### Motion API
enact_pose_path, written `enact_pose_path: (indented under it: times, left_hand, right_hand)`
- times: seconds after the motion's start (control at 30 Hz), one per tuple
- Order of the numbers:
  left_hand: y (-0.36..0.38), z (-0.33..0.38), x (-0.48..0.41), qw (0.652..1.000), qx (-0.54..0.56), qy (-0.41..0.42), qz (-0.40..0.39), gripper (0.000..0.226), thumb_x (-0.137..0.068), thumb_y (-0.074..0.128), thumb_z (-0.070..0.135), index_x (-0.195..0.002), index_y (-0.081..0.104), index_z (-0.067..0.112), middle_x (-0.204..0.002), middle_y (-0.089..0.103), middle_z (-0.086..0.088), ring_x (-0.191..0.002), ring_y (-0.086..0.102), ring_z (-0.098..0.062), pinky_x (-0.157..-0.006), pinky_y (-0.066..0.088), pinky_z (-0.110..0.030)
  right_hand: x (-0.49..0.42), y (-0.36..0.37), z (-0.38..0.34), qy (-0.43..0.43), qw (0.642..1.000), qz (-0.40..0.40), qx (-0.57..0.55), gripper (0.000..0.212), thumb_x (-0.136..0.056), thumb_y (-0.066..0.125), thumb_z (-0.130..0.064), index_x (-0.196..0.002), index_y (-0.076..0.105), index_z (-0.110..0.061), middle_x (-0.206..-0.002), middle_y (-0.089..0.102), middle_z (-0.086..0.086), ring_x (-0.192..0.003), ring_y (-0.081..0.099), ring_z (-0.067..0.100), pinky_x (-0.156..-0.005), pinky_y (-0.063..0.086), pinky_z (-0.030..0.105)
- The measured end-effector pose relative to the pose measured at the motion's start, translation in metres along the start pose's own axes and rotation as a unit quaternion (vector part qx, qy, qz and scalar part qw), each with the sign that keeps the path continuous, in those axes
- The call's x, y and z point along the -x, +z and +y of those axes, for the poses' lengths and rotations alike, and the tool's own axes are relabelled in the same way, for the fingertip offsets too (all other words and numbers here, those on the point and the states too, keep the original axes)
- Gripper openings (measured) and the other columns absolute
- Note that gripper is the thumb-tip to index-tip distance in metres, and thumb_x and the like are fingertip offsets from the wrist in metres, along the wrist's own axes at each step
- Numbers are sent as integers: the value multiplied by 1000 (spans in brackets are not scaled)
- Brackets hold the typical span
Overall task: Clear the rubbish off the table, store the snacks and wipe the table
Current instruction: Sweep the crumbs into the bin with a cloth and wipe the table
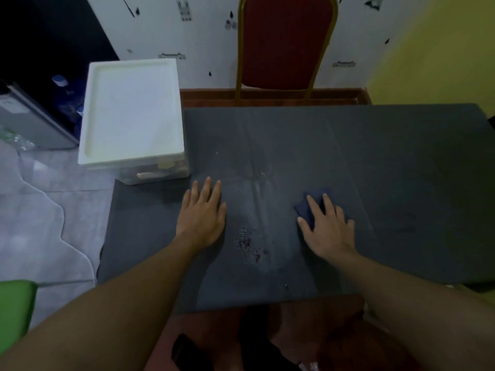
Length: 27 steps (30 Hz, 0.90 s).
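A dark grey table (401, 162) fills the middle of the view. My right hand (328, 226) lies flat with straight fingers on a folded dark blue cloth (308, 208), pressing it onto the table. My left hand (203, 214) rests flat on the tabletop, fingers straight, holding nothing. Between the two hands is a patch of wet spots and small crumbs (247, 241), with a pale damp streak (263, 210) running up the table's middle crease.
A clear storage box with a white lid (131, 111) stands at the table's left far corner. A red chair with a gold frame (285, 44) stands behind the table. A small fridge (32, 119) and bottles are on the floor at left.
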<state>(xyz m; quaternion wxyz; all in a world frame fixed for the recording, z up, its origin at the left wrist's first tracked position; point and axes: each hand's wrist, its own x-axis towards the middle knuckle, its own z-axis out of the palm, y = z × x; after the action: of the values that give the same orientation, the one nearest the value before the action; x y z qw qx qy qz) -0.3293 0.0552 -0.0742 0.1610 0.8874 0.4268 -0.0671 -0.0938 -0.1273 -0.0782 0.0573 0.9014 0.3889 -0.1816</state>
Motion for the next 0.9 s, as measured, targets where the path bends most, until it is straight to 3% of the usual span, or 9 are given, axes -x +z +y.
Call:
enact_pose_path:
  times: [0.13, 0.27, 0.43, 0.53, 0.63, 0.7, 0.83, 0.9]
  left_hand:
    - [14, -29, -21, 999, -5, -36, 39, 61, -104, 19, 44, -158, 7, 19, -166, 1, -4, -153, -2, -25, -123, 3, -44]
    - [33, -46, -24, 997, -17, -36, 62, 60, -104, 13, 44, -158, 11, 19, -166, 7, -3, -153, 4, -19, -123, 6, -45]
    - [42, -47, -26, 994, -13, -57, 93, 59, -103, 18, 45, -158, 15, 23, -165, 10, 2, -152, 7, -14, -123, 6, -45]
    - [43, -47, -27, 994, -19, -52, 98, 59, -103, 21, 44, -157, 18, 22, -165, 13, 1, -152, 10, -15, -123, 8, -46]
    - [43, -48, -26, 994, -12, -52, 95, 58, -103, 23, 43, -157, 19, 22, -165, 14, 2, -152, 10, -15, -123, 9, -46]
    - [43, -48, -27, 994, -15, -56, 90, 58, -104, 24, 43, -158, 17, 23, -165, 11, 3, -152, 7, -13, -123, 8, -46]
    - [43, -49, -27, 994, -16, -62, 83, 59, -103, 23, 43, -158, 14, 24, -166, 8, 4, -152, 3, -11, -123, 8, -47]
    - [43, -50, -27, 995, -19, -63, 81, 59, -103, 23, 43, -158, 15, 23, -166, 8, 4, -152, 5, -12, -123, 9, -48]
  right_hand:
    - [-24, 12, 6, -65, 991, 97, -60, 54, -103, 44, -41, -155, 37, -26, -154, 40, 11, -127, 41, 34, -103, 43, 50]
    - [-52, 21, -13, -112, 972, 163, -124, 47, -102, 51, -28, -149, 48, -19, -144, 50, 10, -120, 44, 31, -98, 48, 50]
    - [-74, 23, -65, -189, 951, 184, -160, 48, -102, 53, -29, -148, 48, -16, -145, 54, 3, -125, 44, 24, -105, 43, 39]
    - [-67, 27, -90, -316, 924, 147, -155, 47, -101, 55, -32, -145, 51, -16, -145, 55, -1, -120, 47, 21, -94, 44, 38]
    - [-81, 27, -90, -405, 897, 172, -51, 45, -100, 50, -39, -142, 56, -25, -148, 52, -6, -118, 48, 22, -85, 38, 38]
    - [-110, 19, -88, -358, 914, 191, -25, 45, -100, 47, -43, -143, 54, -30, -149, 52, -6, -120, 48, 25, -87, 37, 39]
    - [-167, -3, -123, -157, 961, 207, -97, 47, -103, 42, -43, -147, 50, -28, -152, 48, -5, -127, 42, 28, -97, 36, 44]
    - [-169, -4, -148, -138, 964, 200, -105, 49, -104, 39, -44, -149, 47, -24, -155, 45, -5, -128, 41, 26, -100, 35, 43]
